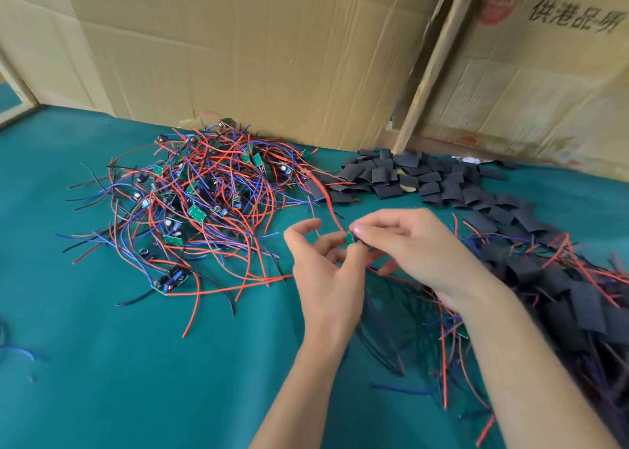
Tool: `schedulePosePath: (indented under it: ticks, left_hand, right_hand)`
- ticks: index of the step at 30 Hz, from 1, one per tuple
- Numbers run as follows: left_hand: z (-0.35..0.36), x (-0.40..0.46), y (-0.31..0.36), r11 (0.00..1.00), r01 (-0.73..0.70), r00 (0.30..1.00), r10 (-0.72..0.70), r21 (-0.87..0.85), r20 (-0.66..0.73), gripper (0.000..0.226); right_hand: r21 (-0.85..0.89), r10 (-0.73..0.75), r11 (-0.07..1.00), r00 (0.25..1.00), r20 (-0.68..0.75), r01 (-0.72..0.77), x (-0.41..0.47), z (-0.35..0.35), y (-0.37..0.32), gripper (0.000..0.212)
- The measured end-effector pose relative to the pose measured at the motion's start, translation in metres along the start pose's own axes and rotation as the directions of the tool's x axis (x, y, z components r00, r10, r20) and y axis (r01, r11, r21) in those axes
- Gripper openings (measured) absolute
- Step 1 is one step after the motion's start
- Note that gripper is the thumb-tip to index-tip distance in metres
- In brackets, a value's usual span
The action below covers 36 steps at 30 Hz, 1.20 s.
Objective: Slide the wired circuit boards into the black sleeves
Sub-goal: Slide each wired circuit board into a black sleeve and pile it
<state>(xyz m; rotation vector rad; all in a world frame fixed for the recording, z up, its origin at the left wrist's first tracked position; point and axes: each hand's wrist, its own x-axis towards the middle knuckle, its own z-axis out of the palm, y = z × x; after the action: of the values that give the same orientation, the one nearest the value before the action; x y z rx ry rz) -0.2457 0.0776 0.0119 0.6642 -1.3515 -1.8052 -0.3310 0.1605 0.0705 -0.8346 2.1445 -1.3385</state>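
Between both hands sits a small green circuit board (349,238) with red wires trailing up and to the left. My left hand (325,268) pinches the board from below. My right hand (405,241) grips a black sleeve (359,240) at the board's right end; most of the sleeve is hidden under the fingers. A tangled heap of wired boards (194,196) lies to the left on the green table (102,363). Loose black sleeves (408,176) are piled at the back centre.
Boards inside black sleeves, with wires sticking out, lie heaped on the right (561,295). Flattened cardboard (255,50) and a wooden post (432,64) stand along the table's far edge. A stray blue wire (18,350) lies at the left edge.
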Motion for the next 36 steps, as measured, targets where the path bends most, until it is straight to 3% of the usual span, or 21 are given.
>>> schedulePosePath:
  ticks: [4,7,9,11,14,15,17,19,20,23,26,33,36]
  left_hand:
    - [-0.004,0.003,-0.003,0.997,0.04,0.999,-0.038,-0.07,0.029,0.028]
    - [-0.002,0.004,-0.003,0.993,0.095,0.993,-0.089,-0.071,0.077,0.026]
    - [-0.001,0.004,-0.003,0.987,0.127,0.984,-0.113,-0.1,0.137,0.031]
    - [-0.001,0.006,-0.003,0.986,0.129,0.981,-0.111,-0.108,0.158,0.018]
    - [-0.001,0.006,-0.006,0.992,0.12,0.98,-0.11,-0.046,0.165,0.015]
    - [0.0,0.006,-0.006,0.993,0.12,0.979,-0.114,-0.021,0.169,0.017]
    - [0.0,0.005,-0.006,0.992,0.122,0.979,-0.124,0.025,0.163,0.02]
    - [0.001,0.004,-0.005,0.991,0.124,0.979,-0.131,0.054,0.154,0.021]
    - [0.0,0.004,-0.005,0.99,0.126,0.979,-0.134,0.064,0.152,0.021]
    - [0.0,0.003,-0.006,0.986,0.127,0.977,-0.143,0.11,0.155,0.019]
    - [-0.001,0.001,-0.007,0.977,0.125,0.973,-0.154,0.172,0.17,0.018]
    - [-0.001,0.002,-0.008,0.964,0.078,0.978,-0.123,0.255,0.166,0.024]
    - [-0.001,0.003,-0.008,0.966,0.078,0.982,-0.118,0.248,0.15,0.026]
  right_hand:
    - [-0.027,-0.057,0.998,0.995,-0.087,0.055,0.004,0.008,0.007,0.004]
    - [-0.017,-0.07,0.997,0.996,-0.054,0.069,0.007,0.001,0.01,0.004]
    - [-0.04,-0.079,0.996,0.997,-0.003,0.078,0.014,-0.007,0.009,0.011]
    - [-0.131,-0.082,0.987,0.991,0.108,0.096,0.021,-0.017,0.003,0.017]
    - [-0.205,0.02,0.978,0.97,0.242,0.031,0.037,-0.032,-0.006,0.008]
    - [-0.232,0.054,0.973,0.983,0.178,-0.011,0.048,-0.037,-0.005,0.003]
    - [-0.339,0.064,0.935,0.991,-0.122,-0.102,0.076,-0.045,0.003,0.009]
    - [-0.469,0.003,0.863,0.929,-0.37,-0.19,0.102,-0.047,0.012,0.015]
    - [-0.531,-0.027,0.82,0.911,-0.411,-0.215,0.112,-0.046,0.016,0.022]
    - [-0.672,-0.066,0.725,0.955,-0.29,-0.154,0.136,-0.045,0.028,0.056]
    - [-0.657,0.002,0.742,0.98,-0.201,-0.136,0.15,-0.044,0.034,0.07]
    - [-0.653,-0.117,0.745,0.937,-0.329,-0.136,0.152,-0.042,0.04,0.053]
    - [-0.55,-0.156,0.827,0.893,-0.422,-0.116,0.129,-0.044,0.024,0.049]
